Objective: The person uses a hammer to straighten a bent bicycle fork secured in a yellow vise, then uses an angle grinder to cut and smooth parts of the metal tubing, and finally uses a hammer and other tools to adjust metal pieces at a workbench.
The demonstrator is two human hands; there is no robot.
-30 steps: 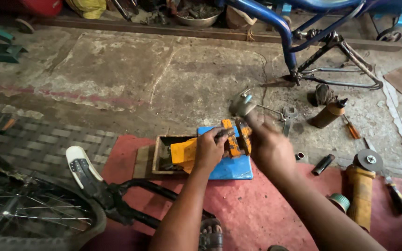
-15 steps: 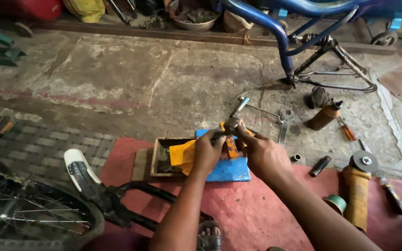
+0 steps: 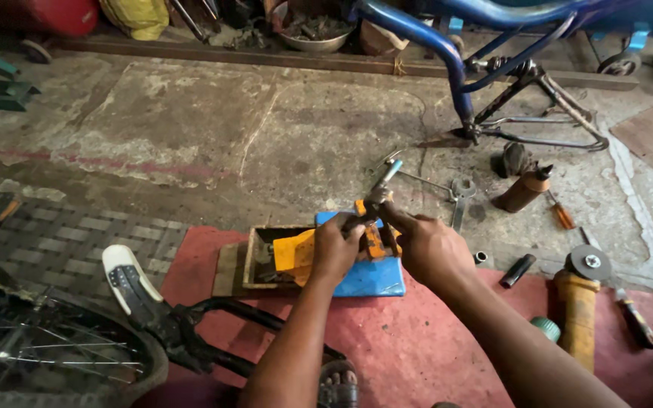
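Cracked concrete workshop floor [image 3: 190,128], red mat [image 3: 417,340]; both hands' fingers closed around orange tool [image 3: 372,234].

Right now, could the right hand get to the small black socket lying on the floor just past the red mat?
Probably yes. The right hand grips the orange tool, but the black socket lies just to its right on bare floor, with nothing between them; the hand would have to let go first.
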